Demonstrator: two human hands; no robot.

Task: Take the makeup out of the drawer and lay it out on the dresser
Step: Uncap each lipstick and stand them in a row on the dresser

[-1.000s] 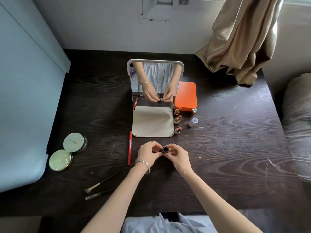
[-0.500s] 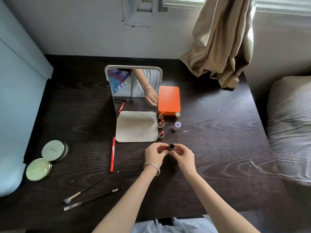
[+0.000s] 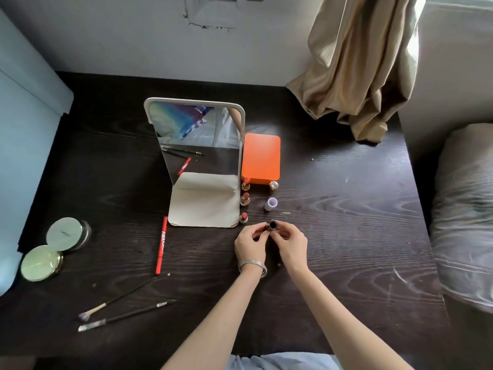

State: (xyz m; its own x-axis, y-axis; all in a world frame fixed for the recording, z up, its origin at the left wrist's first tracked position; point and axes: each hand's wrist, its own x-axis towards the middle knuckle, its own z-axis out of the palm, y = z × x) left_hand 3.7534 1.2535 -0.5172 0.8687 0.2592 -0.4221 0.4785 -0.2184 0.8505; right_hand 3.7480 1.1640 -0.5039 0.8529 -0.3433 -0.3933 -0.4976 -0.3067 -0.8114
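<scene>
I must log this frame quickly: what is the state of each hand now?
Left hand: holding the dark lipstick tube, fingers pinching it.
Right hand: holding the same lipstick tube from the other side.

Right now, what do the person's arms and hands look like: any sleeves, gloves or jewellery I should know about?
Both forearms are bare, with no sleeves in view and no gloves. The left hand has a stack of thin silver bangles at its wrist. The right hand shows no jewellery or watch. Light blue clothing shows at the bottom edge of the head view.

Dark wood-grain dresser, glossy orange case, cloth curtain
</scene>
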